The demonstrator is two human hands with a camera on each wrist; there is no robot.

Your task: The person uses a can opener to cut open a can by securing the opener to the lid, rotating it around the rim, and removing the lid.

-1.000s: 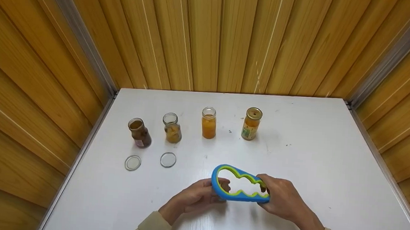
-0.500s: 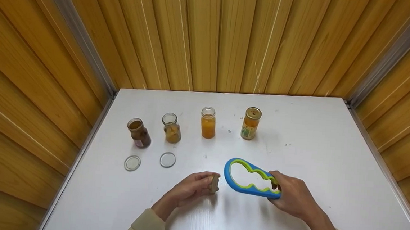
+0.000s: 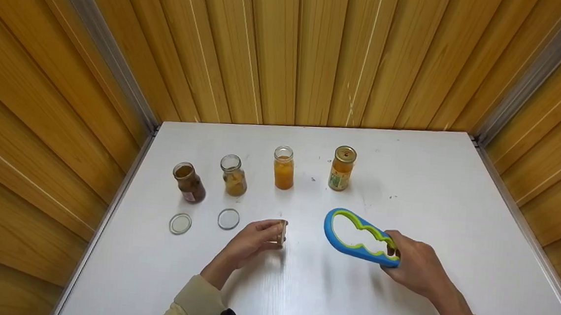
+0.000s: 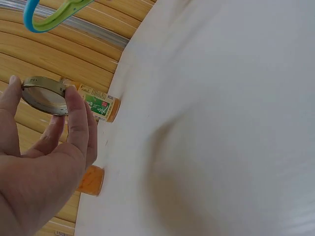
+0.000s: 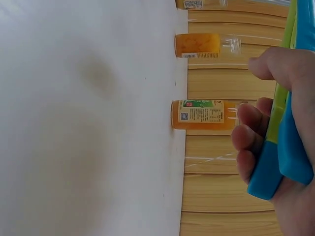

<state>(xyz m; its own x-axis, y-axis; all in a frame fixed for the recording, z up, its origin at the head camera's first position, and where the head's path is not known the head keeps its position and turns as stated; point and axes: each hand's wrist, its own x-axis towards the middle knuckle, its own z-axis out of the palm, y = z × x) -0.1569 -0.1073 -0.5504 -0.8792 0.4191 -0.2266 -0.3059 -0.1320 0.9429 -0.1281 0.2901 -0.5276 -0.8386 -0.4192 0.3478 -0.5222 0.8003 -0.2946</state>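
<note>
My left hand [image 3: 252, 242] pinches a metal jar lid [image 3: 282, 234] on edge between thumb and fingers, above the table. In the left wrist view the lid [image 4: 45, 94] shows its gold rim and hollow underside. My right hand [image 3: 418, 266] grips the narrow end of a blue and green jar opener [image 3: 353, 251], whose wide loop points left. Fingers [image 5: 251, 120] curl round its handle in the right wrist view. Beyond the hands stand an open jar of orange contents [image 3: 283, 175] and a labelled jar with its gold lid on [image 3: 342, 169].
An open dark jar [image 3: 191, 186] and an open jar with pale yellow pieces [image 3: 235, 179] stand at left on the white table [image 3: 436, 188]. Two loose lids lie before them, the left lid [image 3: 180, 223] and the right lid [image 3: 228, 218]. Wood-patterned walls [image 3: 278, 53] enclose the table.
The left hand has moved left and away from the opener with the lid, now plainly visible. The right hand has carried the opener to the right. The jars stand where they were.
</note>
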